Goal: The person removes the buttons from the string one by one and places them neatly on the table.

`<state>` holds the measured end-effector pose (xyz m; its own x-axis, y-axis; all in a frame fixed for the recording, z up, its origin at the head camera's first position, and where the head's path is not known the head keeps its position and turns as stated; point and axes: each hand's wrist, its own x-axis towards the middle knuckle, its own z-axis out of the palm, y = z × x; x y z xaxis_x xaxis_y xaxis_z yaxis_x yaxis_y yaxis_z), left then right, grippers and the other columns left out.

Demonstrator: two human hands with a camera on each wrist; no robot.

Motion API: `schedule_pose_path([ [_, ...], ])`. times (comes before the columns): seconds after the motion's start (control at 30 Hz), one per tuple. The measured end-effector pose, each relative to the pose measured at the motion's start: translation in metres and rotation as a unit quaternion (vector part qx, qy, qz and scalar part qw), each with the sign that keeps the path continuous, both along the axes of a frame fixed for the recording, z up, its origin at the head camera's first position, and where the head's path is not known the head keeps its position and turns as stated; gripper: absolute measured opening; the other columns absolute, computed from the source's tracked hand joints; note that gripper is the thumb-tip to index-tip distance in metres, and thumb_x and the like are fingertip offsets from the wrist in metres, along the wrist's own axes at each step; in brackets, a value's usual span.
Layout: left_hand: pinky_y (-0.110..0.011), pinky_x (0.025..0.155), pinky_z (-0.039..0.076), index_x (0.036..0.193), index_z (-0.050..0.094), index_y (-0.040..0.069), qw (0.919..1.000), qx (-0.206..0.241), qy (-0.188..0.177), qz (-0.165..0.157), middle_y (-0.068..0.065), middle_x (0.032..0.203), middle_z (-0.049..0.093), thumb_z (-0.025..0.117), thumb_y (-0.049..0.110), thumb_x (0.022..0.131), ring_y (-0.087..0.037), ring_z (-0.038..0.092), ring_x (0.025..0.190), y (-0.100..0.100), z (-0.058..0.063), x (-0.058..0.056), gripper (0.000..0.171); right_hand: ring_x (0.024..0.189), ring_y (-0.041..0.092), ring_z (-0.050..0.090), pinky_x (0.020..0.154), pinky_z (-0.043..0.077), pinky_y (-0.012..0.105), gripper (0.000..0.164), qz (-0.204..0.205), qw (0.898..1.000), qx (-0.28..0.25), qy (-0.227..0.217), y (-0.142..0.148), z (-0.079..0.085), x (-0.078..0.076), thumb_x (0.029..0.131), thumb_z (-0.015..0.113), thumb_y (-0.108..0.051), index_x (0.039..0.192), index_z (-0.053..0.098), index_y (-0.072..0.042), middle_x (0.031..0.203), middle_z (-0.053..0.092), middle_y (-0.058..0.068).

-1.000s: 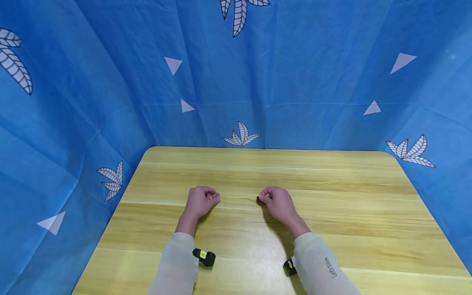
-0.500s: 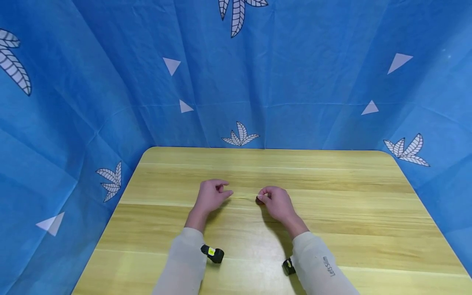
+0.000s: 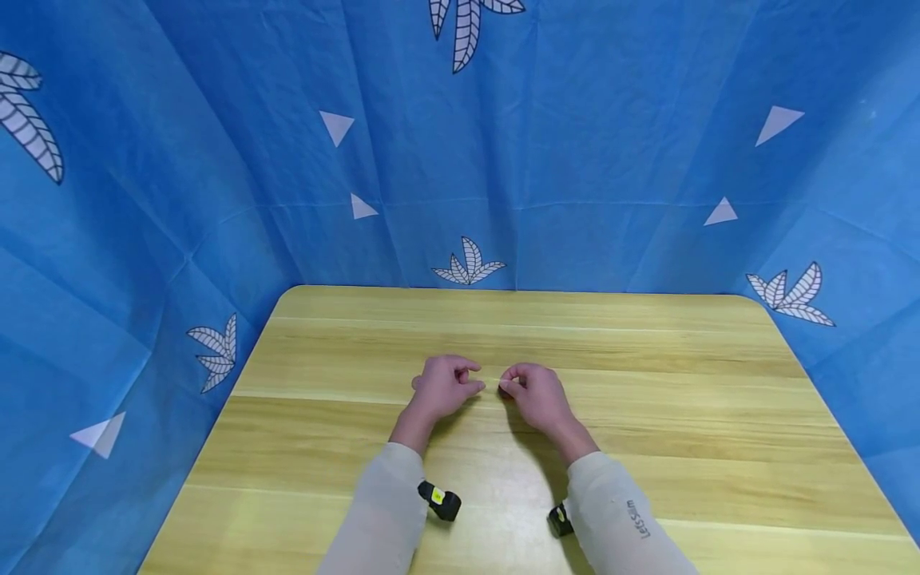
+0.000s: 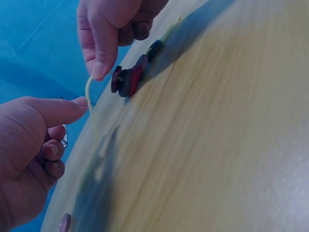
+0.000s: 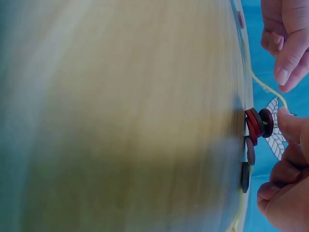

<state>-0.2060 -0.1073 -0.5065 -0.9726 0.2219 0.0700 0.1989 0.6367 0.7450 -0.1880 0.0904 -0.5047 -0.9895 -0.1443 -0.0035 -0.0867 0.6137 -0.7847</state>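
The person's left hand (image 3: pixel 444 386) has come across the table (image 3: pixel 647 447) toward the right hand (image 3: pixel 535 391), and the gap between the 2 is far narrower than it was 1 second ago. Back then its thumb and finger were at a small button (image 3: pixel 416 382); 0.5 seconds ago the hand hid that piece from me, and now it peeks out past the back of the hand, on the side away from the right hand. Thumb and forefinger have parted and are now close by the yellow string (image 5: pixel 264 86), of which I see a much shorter stretch between the hands. The left sleeve (image 3: pixel 381 511) and its small black camera (image 3: pixel 440 501) have swung inward as well.
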Motion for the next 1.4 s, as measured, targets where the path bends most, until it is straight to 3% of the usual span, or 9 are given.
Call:
schedule_pose_path([
  [0.1,-0.069,0.082,0.027,0.106,0.079,0.018,0.9999,-0.01,-0.003,0.004,0.009,0.065,0.054,0.083,0.025,0.085,-0.01,0.05,0.063,0.004,-0.001,0.0,0.022,0.067,0.014,0.057,0.074,0.045,0.039,0.014,0.0,1.0,-0.001,-0.003,0.0,-0.001,0.0,0.097,0.067,-0.014,0.084,0.071,-0.012,0.075,0.068,-0.003],
  [0.17,-0.067,0.086,0.03,0.105,0.079,0.016,1.0,0.001,-0.001,-0.008,0.007,0.064,0.053,0.082,0.022,0.086,-0.011,0.049,0.061,0.007,-0.001,0.0,0.02,0.066,0.014,0.056,0.073,0.045,0.037,0.014,0.0,1.0,-0.003,-0.002,0.0,-0.002,0.0,0.097,0.067,-0.014,0.084,0.071,-0.012,0.074,0.068,-0.003],
  [0.3,-0.042,0.08,0.047,0.102,0.078,0.008,0.9988,0.026,0.014,-0.039,0.004,0.062,0.052,0.08,0.014,0.087,-0.01,0.046,0.057,0.011,-0.002,-0.001,0.017,0.063,0.014,0.055,0.069,0.044,0.036,0.014,0.0,1.0,-0.005,0.002,0.0,-0.001,0.0,0.097,0.067,-0.013,0.083,0.071,-0.011,0.073,0.068,-0.002],
  [0.43,-0.028,0.067,0.047,0.094,0.079,0.007,0.9977,0.025,0.033,-0.054,0.005,0.06,0.051,0.08,0.011,0.087,-0.008,0.045,0.055,0.015,-0.002,-0.002,0.008,0.062,0.014,0.054,0.066,0.043,0.035,0.014,0.0,1.0,-0.008,0.005,0.0,-0.001,0.0,0.097,0.067,-0.012,0.083,0.071,-0.01,0.073,0.068,-0.001],
  [0.53,-0.027,0.062,0.044,0.087,0.079,0.01,0.9975,0.013,0.041,-0.056,0.006,0.06,0.05,0.079,0.01,0.087,-0.008,0.045,0.056,0.017,-0.002,-0.002,0.0,0.062,0.014,0.054,0.066,0.043,0.034,0.014,0.001,1.0,-0.009,0.006,0.0,-0.002,0.0,0.097,0.067,-0.011,0.083,0.071,-0.01,0.073,0.068,-0.001],
  [0.77,-0.027,0.059,0.042,0.084,0.077,0.012,0.9974,0.005,0.05,-0.052,0.006,0.062,0.051,0.077,0.007,0.088,-0.009,0.046,0.058,0.019,-0.002,-0.003,0.006,0.056,0.013,0.049,0.061,0.041,0.034,0.011,0.006,1.0,-0.003,0.02,0.0,-0.002,-0.001,0.095,0.071,-0.013,0.084,0.073,-0.01,0.07,0.067,0.0],
  [0.9,-0.027,0.059,0.042,0.083,0.076,0.011,0.9966,0.006,0.06,-0.057,0.006,0.063,0.051,0.077,0.007,0.088,-0.009,0.047,0.059,0.019,-0.003,-0.003,0.006,0.064,0.01,0.059,0.064,0.048,0.033,0.003,0.0,1.0,0.003,0.028,0.001,-0.002,-0.002,0.089,0.078,-0.012,0.089,0.076,-0.01,0.079,0.07,-0.001],
  [1.1,-0.027,0.06,0.042,0.085,0.077,0.011,0.9957,0.001,0.069,-0.061,0.007,0.063,0.051,0.077,0.007,0.088,-0.009,0.047,0.059,0.017,-0.003,-0.003,0.005,0.088,0.018,0.07,0.078,0.054,0.039,0.022,-0.009,1.0,0.007,0.0,0.007,-0.001,-0.003,0.081,0.085,-0.011,0.101,0.076,-0.007,0.099,0.072,0.006],
  [1.4,-0.028,0.06,0.043,0.085,0.077,0.012,0.9969,0.008,0.056,-0.056,0.006,0.064,0.053,0.077,0.008,0.089,-0.01,0.048,0.06,0.018,-0.003,-0.001,0.005,0.088,0.021,0.066,0.082,0.051,0.044,0.038,-0.001,0.998,0.056,-0.005,0.016,-0.003,-0.004,0.071,0.092,-0.015,0.105,0.076,-0.007,0.1,0.072,0.005],
])
